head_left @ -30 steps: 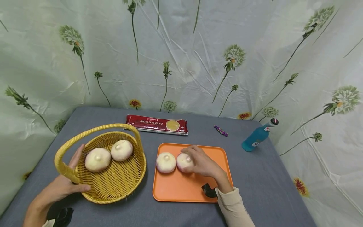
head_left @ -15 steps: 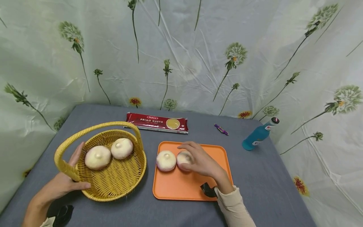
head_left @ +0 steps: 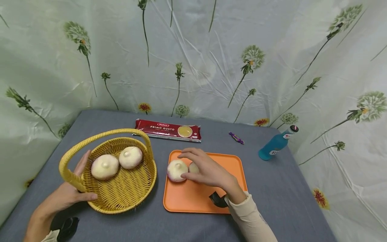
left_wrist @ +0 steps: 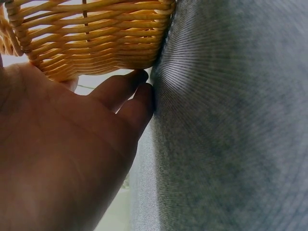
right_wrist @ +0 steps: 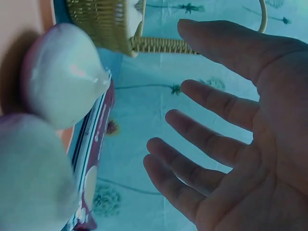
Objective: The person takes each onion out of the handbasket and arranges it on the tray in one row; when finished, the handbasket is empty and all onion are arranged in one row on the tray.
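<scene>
The left hand grips the side of a yellow wicker basket, thumb over the rim and fingers outside; the left wrist view shows fingers beside the basket wall. Inside the basket lie two pale turnips with purplish sides. Over an orange tray hovers the right hand, fingers spread and holding nothing. Below and beside it, two more turnips sit side by side on the tray: the left turnip shows mostly, while the right turnip is largely covered by the hand. The right wrist view shows a gap between palm and turnips.
A red pasta packet lies behind the basket and tray. Further right are a purple wrapped candy and a blue bottle, leaning in view. A flowered curtain rises behind the grey tabletop.
The right hand has let go of the right turnip on the tray, lifted, spread its fingers and shifted left towards the other turnip. The left hand stays on the basket.
</scene>
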Motion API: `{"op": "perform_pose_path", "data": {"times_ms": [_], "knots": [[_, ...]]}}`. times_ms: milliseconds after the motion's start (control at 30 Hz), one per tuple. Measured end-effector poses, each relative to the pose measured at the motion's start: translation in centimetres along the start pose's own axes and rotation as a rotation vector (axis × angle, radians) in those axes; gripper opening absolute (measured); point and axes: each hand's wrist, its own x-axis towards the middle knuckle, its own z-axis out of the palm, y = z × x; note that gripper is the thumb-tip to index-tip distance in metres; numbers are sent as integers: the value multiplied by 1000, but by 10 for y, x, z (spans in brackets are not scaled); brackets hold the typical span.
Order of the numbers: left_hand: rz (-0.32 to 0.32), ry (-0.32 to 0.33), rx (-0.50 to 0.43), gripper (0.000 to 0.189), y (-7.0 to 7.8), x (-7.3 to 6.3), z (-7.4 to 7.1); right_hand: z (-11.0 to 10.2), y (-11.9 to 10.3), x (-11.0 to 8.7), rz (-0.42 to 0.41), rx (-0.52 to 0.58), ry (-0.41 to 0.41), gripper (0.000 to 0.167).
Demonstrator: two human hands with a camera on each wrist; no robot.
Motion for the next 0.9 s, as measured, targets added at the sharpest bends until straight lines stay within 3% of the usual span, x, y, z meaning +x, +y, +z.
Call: {"op": "perform_pose_path", "data": {"times_ms": [433,700,900], "knots": [[2,8,12,144,0,2,0,2,-32,31,-110,-39,-153,47],[10,11,3,144,-1,2,-1,19,-50,57,-265,-115,-230,51],[-6,14,-7,144,0,1,0,34,-53,75,-271,-155,-259,49]]}}
